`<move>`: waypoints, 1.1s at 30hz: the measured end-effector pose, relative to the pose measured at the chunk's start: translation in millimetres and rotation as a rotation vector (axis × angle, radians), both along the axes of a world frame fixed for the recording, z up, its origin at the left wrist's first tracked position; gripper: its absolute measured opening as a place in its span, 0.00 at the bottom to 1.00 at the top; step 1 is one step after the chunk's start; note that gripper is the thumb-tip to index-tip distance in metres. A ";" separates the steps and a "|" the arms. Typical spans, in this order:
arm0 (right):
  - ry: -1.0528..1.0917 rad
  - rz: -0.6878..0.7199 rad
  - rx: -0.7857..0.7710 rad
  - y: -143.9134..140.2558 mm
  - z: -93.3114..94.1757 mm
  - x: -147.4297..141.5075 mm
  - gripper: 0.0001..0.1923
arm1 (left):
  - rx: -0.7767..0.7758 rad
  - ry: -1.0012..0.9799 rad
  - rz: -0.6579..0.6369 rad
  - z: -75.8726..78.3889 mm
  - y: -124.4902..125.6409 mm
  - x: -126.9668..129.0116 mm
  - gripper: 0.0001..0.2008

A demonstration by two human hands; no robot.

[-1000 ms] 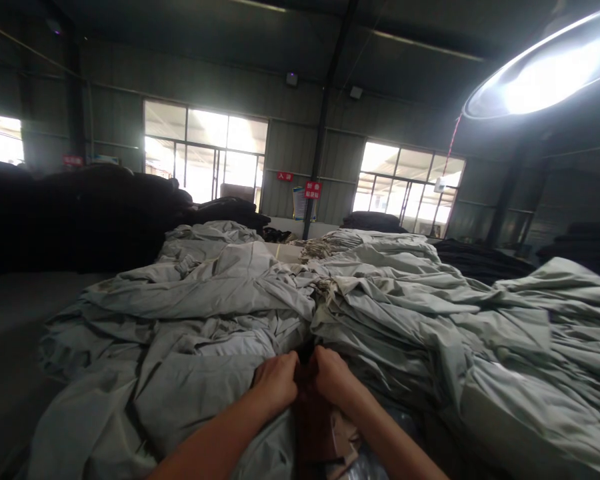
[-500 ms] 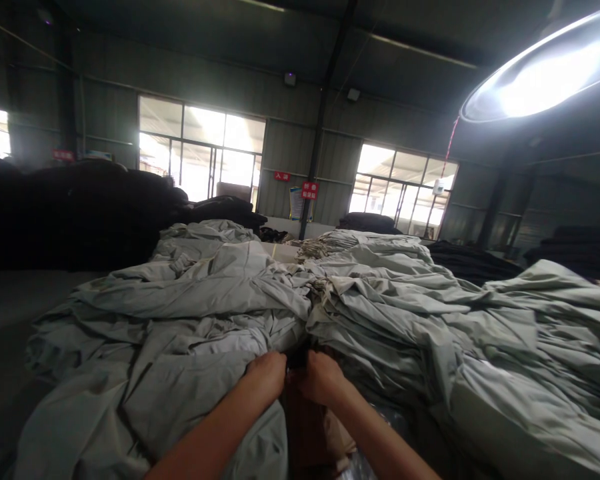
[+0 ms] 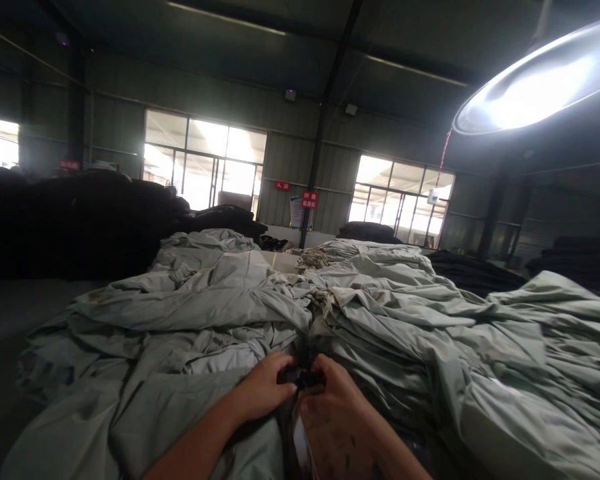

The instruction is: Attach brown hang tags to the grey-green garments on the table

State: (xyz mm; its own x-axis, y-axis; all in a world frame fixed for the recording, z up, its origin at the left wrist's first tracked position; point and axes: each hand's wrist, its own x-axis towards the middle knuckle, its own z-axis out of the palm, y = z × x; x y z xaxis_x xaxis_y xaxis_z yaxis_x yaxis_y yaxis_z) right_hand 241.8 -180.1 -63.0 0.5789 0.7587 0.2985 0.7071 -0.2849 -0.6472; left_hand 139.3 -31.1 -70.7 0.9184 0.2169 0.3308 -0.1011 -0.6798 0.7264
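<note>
Dim warehouse walls with bright windows (image 3: 205,163) stand behind a wide heap of grey-green cloth (image 3: 380,320), with dark fabric stacks (image 3: 80,220) off to the left. Low in the middle, the left hand (image 3: 263,390) and right hand (image 3: 330,400) meet over a small black object (image 3: 303,380). Fingers of both hands are curled and pinching it from either side, above a dark gap between two cloth piles. What the object is cannot be told in this light. As a judgement, a slack pinch could let it drop into that gap, where the loose folds would hide it.
</note>
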 end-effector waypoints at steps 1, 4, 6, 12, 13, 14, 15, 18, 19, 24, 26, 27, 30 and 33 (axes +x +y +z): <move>-0.037 0.026 0.049 -2.2 5.7 -0.4 0.15 | -0.041 -0.065 -0.017 1.9 -1.0 0.2 0.20; -0.138 0.080 0.176 2.8 18.3 0.3 0.17 | -0.210 -0.196 -0.029 3.5 -1.4 4.6 0.17; -0.159 0.083 0.204 14.6 19.6 3.7 0.18 | -0.258 -0.225 0.027 1.5 0.8 9.4 0.14; -0.146 0.113 0.271 44.9 3.4 14.2 0.17 | -0.192 -0.260 0.333 -9.0 6.7 20.7 0.13; -0.151 0.126 0.311 46.1 0.9 15.0 0.17 | -0.176 -0.290 0.363 -10.5 6.7 22.1 0.12; -0.160 0.138 0.346 46.5 -1.2 15.6 0.17 | -0.157 -0.328 0.386 -11.8 6.7 23.3 0.12; -0.170 0.145 0.370 46.2 -2.9 16.0 0.17 | -0.137 -0.372 0.403 -12.8 6.8 24.5 0.11; -0.209 0.156 0.385 43.6 -4.8 16.9 0.18 | -0.071 -0.515 0.441 -12.8 9.0 27.5 0.11; -0.225 0.165 0.388 42.8 -3.9 17.0 0.19 | -0.047 -0.563 0.448 -11.3 10.3 28.1 0.11; -0.372 0.260 0.487 49.2 13.4 14.8 0.18 | 0.028 -0.766 0.461 5.0 23.5 26.2 0.09; -0.423 0.270 0.487 57.4 20.8 15.3 0.18 | -0.011 -0.774 0.483 9.0 32.5 24.5 0.08; -0.430 0.271 0.453 61.6 23.0 16.3 0.17 | -0.044 -0.745 0.485 9.2 37.1 23.8 0.09; -0.362 0.258 0.307 68.4 21.4 21.8 0.16 | -0.100 -0.575 0.401 4.2 46.4 23.0 0.15; -0.254 0.237 0.262 62.2 12.5 24.9 0.16 | -0.044 -0.445 0.309 -1.3 43.9 23.1 0.15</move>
State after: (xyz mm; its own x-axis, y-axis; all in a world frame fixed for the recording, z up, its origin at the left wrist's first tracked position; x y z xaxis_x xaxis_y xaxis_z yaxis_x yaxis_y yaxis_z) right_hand 266.6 -118.0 -50.5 0.2810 0.7414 0.6094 0.8792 0.0556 -0.4731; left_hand 162.4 12.8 -72.0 0.5830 0.4770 0.6578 -0.2057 -0.6965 0.6874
